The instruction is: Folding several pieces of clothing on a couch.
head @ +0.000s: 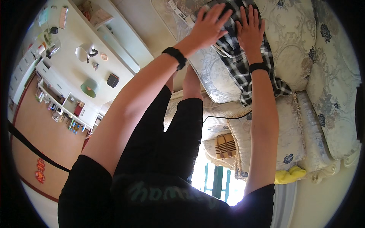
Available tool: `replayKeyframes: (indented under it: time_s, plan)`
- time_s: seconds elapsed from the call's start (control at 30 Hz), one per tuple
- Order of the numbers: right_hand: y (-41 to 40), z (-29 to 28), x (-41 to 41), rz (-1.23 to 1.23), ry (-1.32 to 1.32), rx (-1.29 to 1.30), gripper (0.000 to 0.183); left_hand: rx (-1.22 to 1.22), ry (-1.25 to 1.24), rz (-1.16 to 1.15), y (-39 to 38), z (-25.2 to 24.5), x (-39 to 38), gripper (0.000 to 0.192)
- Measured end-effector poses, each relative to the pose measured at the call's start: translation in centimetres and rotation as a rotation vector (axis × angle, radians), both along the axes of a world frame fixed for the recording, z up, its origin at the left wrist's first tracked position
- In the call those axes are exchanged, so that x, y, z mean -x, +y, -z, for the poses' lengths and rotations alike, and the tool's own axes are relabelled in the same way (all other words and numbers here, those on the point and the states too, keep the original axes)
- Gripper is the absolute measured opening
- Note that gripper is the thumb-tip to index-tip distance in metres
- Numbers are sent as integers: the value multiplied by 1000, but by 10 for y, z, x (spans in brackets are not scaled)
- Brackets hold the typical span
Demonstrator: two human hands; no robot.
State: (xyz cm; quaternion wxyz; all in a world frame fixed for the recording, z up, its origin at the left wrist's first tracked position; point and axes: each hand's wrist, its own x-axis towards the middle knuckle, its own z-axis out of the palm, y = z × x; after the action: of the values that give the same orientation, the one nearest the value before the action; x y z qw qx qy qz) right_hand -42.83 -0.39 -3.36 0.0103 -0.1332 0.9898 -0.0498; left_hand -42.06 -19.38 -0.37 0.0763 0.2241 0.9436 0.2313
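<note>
A black-and-white checked cloth, apparently a garment (235,61), lies spread along the floral sofa cushion (219,82). My left hand (209,27), slightly blurred, is over its upper left part with fingers spread; whether it touches the cloth I cannot tell. Palm down, my right hand (251,32) rests on the cloth just to the right, fingers apart. Neither hand grips anything. Beside my left hand is a white strip with black marks (181,14). A thin white curved piece (223,51) shows at the cloth's left edge below that hand.
At left stands a white table (71,67) with a white cup (84,52), a green bowl (89,87) and a small black case (113,80). Tasselled cushions (285,128), a striped tan bag (225,146), a black cable (222,117) and a yellow cloth (291,175) are at right.
</note>
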Motion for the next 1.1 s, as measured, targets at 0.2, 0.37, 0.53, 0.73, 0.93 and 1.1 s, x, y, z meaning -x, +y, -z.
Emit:
replayKeyframes:
  time_s: [0.2, 0.37, 0.53, 0.73, 0.93, 1.1]
  plan:
    - [11, -10, -4, 0, -108, 56, 51, 55, 13, 22, 31, 38, -4, 72]
    - [35, -19, -46, 92, -48, -7, 47, 139, -35, 18, 37, 56, -7, 69]
    - [84, -27, -130, 322, -120, -59, 53, 195, -14, 58, 38, 64, -8, 71]
    - [158, -24, -231, 867, -218, -205, 68, 293, -15, 84, 38, 72, -8, 75]
    - [234, 5, -319, 1628, -312, 567, 85, 493, -147, 106, 45, 55, -3, 76]
    - [247, 3, -348, 2254, -885, 1269, 106, 700, -169, 39, 64, 38, -8, 74]
